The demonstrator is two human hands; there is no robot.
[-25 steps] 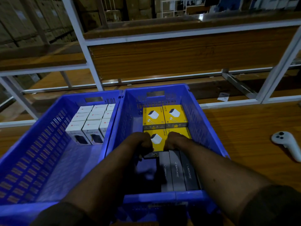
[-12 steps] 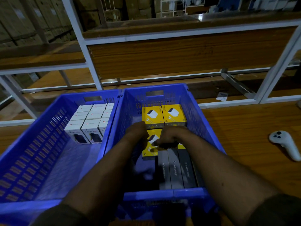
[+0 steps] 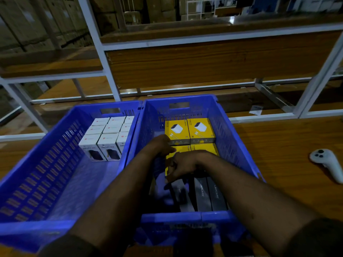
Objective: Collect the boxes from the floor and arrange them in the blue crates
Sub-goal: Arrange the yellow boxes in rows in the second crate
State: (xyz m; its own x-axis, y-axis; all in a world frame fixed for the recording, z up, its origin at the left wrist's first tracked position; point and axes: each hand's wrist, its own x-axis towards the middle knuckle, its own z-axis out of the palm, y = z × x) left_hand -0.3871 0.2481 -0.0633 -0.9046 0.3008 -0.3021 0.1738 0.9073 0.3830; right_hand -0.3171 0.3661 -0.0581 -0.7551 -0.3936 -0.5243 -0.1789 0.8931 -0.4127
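Two blue plastic crates sat side by side on a wooden surface, seen from above by the person working. The left crate (image 3: 37,169) held white boxes (image 3: 107,138) standing upright in rows against its far wall, with the near part of its floor bare. The right crate (image 3: 233,145) held yellow boxes (image 3: 189,130) laid flat at the far end, each printed with a white charger, and long dark grey boxes (image 3: 207,193) lying side by side at the near end.

Both forearms reached into the right crate. The left hand (image 3: 159,147) lay low beside the yellow boxes, fingers curled down at the edge of one; whether it actually gripped that box could not be told. The right hand (image 3: 183,166) sat just beside it, over the seam between yellow and grey boxes, its fingers bent downward onto the leftmost grey box, which looked blurred; the grip itself was hidden.

A white handheld controller (image 3: 328,162) lay on the wood to the right, well apart from the crates. Behind stood white metal shelving (image 3: 104,52) with wooden boards
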